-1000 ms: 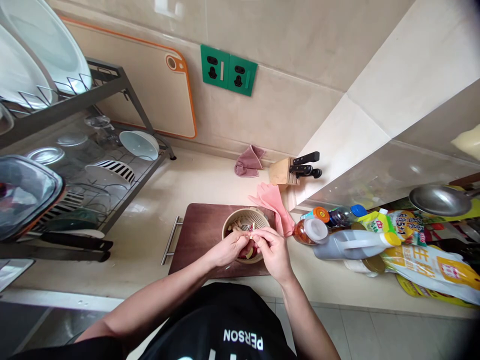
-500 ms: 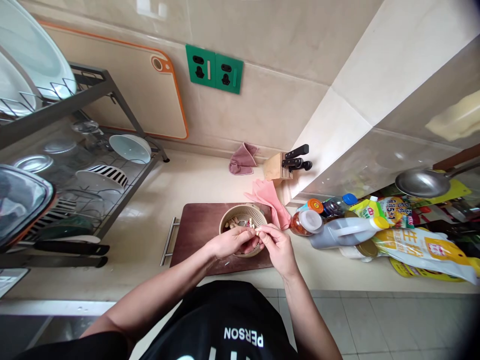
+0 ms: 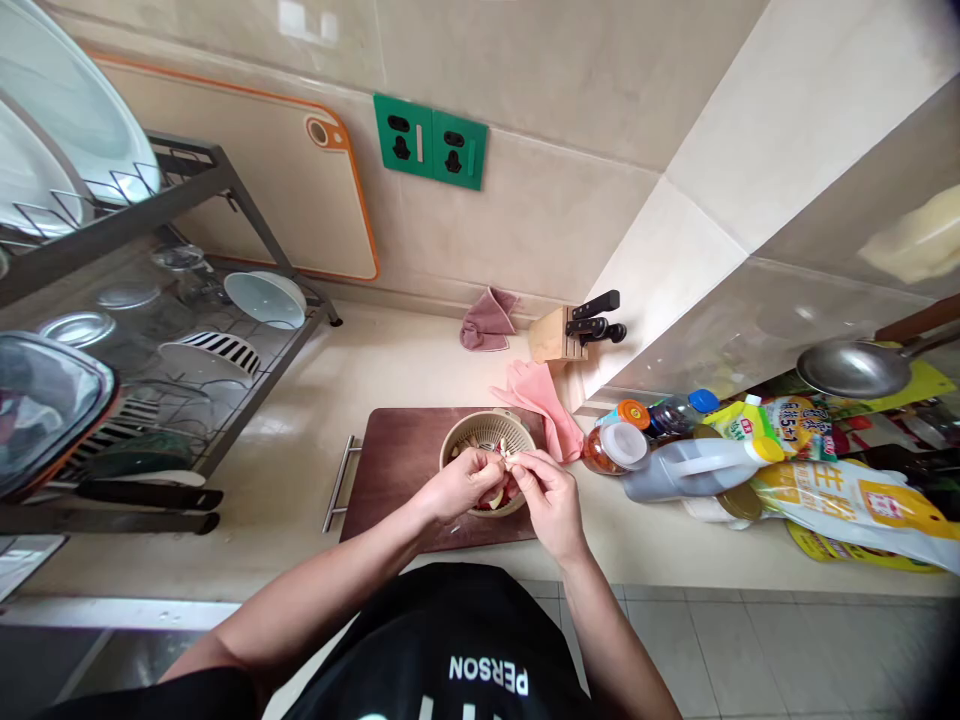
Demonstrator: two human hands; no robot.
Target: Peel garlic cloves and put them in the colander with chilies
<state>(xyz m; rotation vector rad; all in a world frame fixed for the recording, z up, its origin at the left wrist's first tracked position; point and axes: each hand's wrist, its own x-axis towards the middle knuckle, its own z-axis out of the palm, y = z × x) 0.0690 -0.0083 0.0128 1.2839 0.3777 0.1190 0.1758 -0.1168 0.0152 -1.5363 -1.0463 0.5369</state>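
Both hands meet over a beige colander basket (image 3: 451,432) that sits on a dark brown cutting board (image 3: 390,465). Small pale pieces, perhaps garlic cloves, and some reddish bits lie inside it, partly covered by the hands. My left hand (image 3: 466,484) is closed in a pinch, its fingertips against those of the other hand. My right hand (image 3: 551,497) pinches too, with thumb and forefinger together. Between the fingertips shows a small pale piece (image 3: 508,462), possibly a garlic clove; its exact kind is too small to make out.
On the left stands a dish rack (image 3: 274,245) with bowls and glasses. Behind the board are pink rubber gloves (image 3: 536,395), a mauve cloth (image 3: 486,320) and a knife block (image 3: 553,335). Jars, a large bottle (image 3: 690,468) and food bags crowd the right side.
The hands have shifted slightly apart at the fingertips, and the left hand's fingers have curled in more. More of the colander's contents show below them. The camera view has moved slightly.
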